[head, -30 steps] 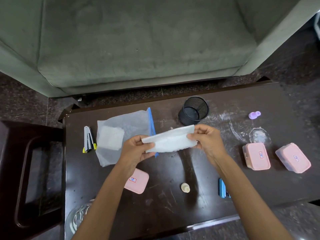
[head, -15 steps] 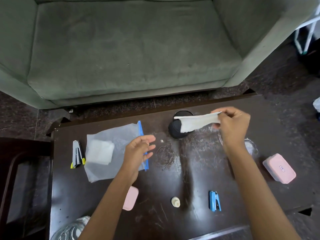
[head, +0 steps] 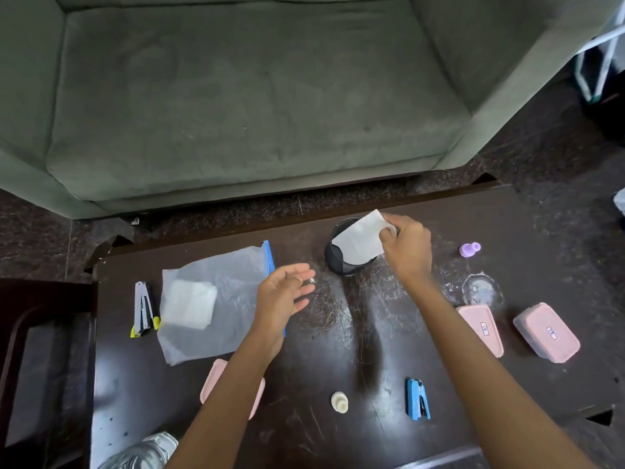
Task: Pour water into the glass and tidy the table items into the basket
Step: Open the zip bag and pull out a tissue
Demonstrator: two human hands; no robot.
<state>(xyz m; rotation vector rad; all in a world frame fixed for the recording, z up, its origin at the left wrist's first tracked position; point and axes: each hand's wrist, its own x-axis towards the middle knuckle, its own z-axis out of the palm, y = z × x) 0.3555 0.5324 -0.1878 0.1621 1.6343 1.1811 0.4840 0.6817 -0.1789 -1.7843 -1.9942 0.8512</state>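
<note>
My right hand (head: 407, 247) pinches a white tissue (head: 358, 242) right over the mouth of the black mesh basket (head: 341, 264) at the far middle of the dark table (head: 338, 333). The tissue's lower edge hangs into the basket. My left hand (head: 284, 296) hovers open and holds nothing, just right of a clear zip bag (head: 216, 299) with a white pad inside. A clear glass (head: 482, 289) stands at the right. A clear plastic bottle (head: 142, 451) lies at the near left edge.
Two pink lidded boxes (head: 480, 328) (head: 546, 331) sit at the right, a third pink box (head: 216, 384) under my left forearm. A white-yellow stapler (head: 143, 309), a blue stapler (head: 417, 397), a cream cap (head: 339, 402) and a purple cap (head: 469, 249) lie around. A green sofa (head: 236, 96) stands beyond.
My left hand let go of the tissue and dropped back open. My right hand carried the tissue away from the table's middle to the black basket and lowered it into the mouth.
</note>
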